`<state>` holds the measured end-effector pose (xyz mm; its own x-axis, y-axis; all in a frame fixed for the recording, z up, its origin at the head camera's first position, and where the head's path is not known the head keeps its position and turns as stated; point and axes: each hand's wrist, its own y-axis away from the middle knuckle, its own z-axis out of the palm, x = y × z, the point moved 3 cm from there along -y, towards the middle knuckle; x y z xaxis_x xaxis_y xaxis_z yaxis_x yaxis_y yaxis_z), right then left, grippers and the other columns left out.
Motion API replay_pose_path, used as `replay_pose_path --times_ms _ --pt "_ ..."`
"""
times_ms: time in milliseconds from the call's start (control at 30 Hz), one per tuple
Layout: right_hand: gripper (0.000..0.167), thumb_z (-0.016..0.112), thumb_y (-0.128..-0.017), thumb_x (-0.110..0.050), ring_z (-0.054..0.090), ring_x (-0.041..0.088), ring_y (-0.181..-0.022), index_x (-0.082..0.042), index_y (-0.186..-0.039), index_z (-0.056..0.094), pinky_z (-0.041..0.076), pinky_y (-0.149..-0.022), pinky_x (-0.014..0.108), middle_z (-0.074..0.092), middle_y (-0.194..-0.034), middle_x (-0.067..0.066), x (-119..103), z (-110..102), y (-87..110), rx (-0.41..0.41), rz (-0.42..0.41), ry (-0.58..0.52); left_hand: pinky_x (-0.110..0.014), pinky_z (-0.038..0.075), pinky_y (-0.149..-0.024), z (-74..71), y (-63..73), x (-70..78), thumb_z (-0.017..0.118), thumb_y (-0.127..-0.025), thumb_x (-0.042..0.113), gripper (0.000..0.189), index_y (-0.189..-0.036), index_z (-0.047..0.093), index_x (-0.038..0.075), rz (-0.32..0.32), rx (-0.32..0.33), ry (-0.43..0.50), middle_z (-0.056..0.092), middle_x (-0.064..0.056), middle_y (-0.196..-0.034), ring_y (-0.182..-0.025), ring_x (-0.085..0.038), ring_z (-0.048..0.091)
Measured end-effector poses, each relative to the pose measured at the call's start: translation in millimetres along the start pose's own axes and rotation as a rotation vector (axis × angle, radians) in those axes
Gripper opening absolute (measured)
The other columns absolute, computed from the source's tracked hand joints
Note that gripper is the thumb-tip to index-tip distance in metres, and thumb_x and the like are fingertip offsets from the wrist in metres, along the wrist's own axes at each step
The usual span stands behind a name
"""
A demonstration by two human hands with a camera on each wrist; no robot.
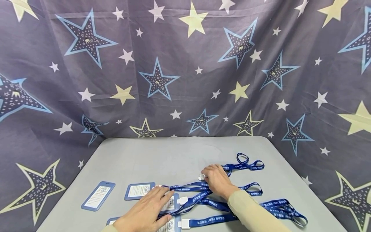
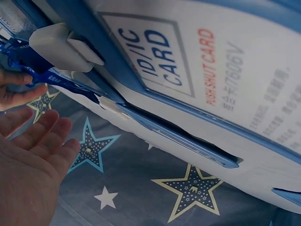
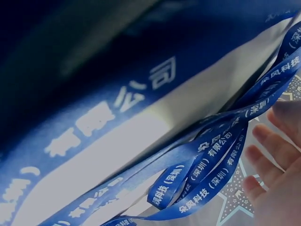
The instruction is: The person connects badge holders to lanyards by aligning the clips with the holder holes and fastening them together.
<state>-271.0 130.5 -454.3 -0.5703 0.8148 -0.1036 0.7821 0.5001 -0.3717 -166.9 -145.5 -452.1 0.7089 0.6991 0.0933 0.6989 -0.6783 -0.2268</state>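
My left hand (image 1: 147,207) lies over the blue-framed ID card holders at the front, its fingers loosely extended. In the left wrist view its fingers (image 2: 54,136) stand apart from a card holder (image 2: 155,61) with a white clip (image 2: 63,47). Farther right, my right hand (image 1: 217,180) pinches a blue printed lanyard (image 1: 243,165) close to its white clip (image 1: 202,177); the hand hides part of the strap. Below that hand, more blue lanyards (image 1: 214,220) run rightward from the card holders. The right wrist view shows crossing straps (image 3: 207,174) beside the fingers (image 3: 265,165).
A separate card holder (image 1: 98,196) lies at the left, and another (image 1: 139,190) lies just beyond my left hand. The grey table (image 1: 162,154) meets a star-patterned curtain (image 1: 185,80) at its back and sides. Looped strap ends (image 1: 290,212) reach toward the right edge.
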Motion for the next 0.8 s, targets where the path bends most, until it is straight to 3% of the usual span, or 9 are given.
replay_pose_path --times_ms 267,400,600,800 --pt "0.028 0.066 -0.093 -0.002 0.06 0.03 -0.122 -0.013 -0.118 0.073 0.034 -0.112 0.062 0.073 -0.121 0.001 4.1 5.2 -1.5 -0.077 0.027 0.056 -0.056 0.035 -0.116 0.7 1.4 -1.1 0.058 -0.1 0.05 0.068 -0.151 0.048 0.007 -0.005 -0.006 0.008 0.052 -0.014 -0.149 -0.14 -0.036 0.046" --pt "0.035 0.069 -0.092 -0.006 0.059 0.028 -0.123 -0.015 -0.126 0.071 0.031 -0.113 0.063 0.072 -0.125 0.001 6.4 9.4 -1.8 -0.113 0.042 0.105 -0.057 0.036 -0.115 1.5 1.6 -1.7 0.058 -0.1 0.05 0.068 -0.151 0.048 0.007 -0.009 -0.006 0.01 0.051 -0.014 -0.149 -0.14 -0.037 0.045" --pt "0.023 0.072 -0.09 -0.013 0.06 0.025 -0.112 -0.016 -0.112 0.075 0.034 -0.109 0.061 0.072 -0.111 0.001 10.5 16.0 -2.6 -0.1 0.035 0.206 -0.057 0.035 -0.116 2.6 1.4 -2.4 0.058 -0.099 0.049 0.068 -0.151 0.049 0.007 -0.007 -0.002 0.012 0.051 -0.014 -0.15 -0.141 -0.038 0.045" --pt "0.016 0.078 -0.088 -0.02 0.06 0.024 -0.105 -0.014 -0.102 0.075 0.036 -0.106 0.058 0.07 -0.103 0.0 12.2 16.2 -3.0 -0.078 0.042 0.21 -0.056 0.035 -0.116 2.4 1.6 -3.2 0.06 -0.098 0.047 0.067 -0.15 0.05 0.006 0.0 0.016 0.003 0.053 -0.013 -0.148 -0.14 -0.035 0.046"
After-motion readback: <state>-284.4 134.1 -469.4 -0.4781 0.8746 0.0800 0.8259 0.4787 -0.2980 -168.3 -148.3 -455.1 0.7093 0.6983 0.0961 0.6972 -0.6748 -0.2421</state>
